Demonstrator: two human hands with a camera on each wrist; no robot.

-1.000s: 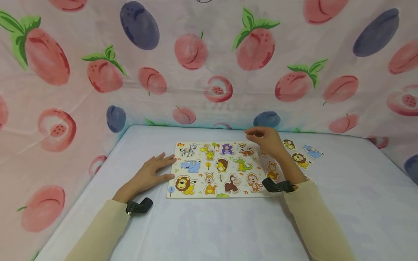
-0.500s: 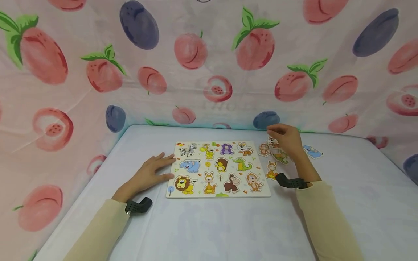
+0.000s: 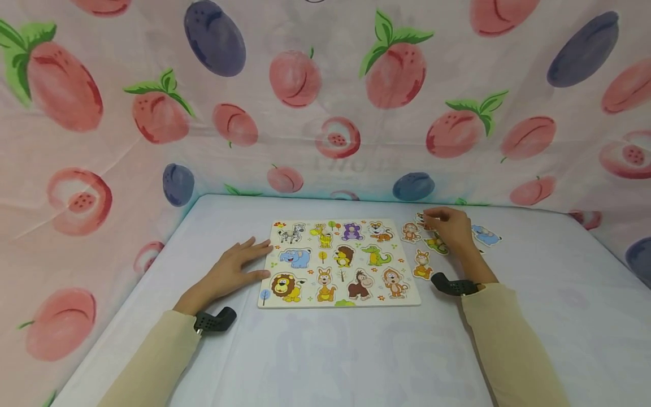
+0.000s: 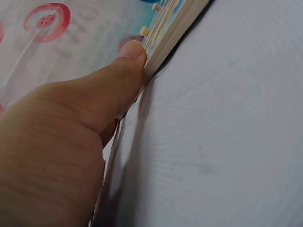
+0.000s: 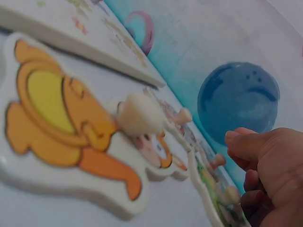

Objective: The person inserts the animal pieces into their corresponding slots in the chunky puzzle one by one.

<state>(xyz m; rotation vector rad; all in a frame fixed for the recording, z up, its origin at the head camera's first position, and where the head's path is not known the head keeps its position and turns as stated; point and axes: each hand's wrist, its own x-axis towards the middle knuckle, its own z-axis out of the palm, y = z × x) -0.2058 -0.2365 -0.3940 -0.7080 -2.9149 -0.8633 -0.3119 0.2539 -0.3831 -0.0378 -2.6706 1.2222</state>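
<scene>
Fingers of my left hand (image 3: 234, 271) lie straight and spread, touching the edge of a flat cream animal-printed wooden board (image 3: 305, 305) on their right. Those of my right hand (image 3: 452, 227) are curled; whether they pinch something, I cannot tell. Close to these lies a green crocodile-shaped piece (image 3: 435, 244), nearer to me an orange kangaroo-shaped piece (image 3: 422, 264), to their right a blue elephant-shaped piece (image 3: 486, 235).
</scene>
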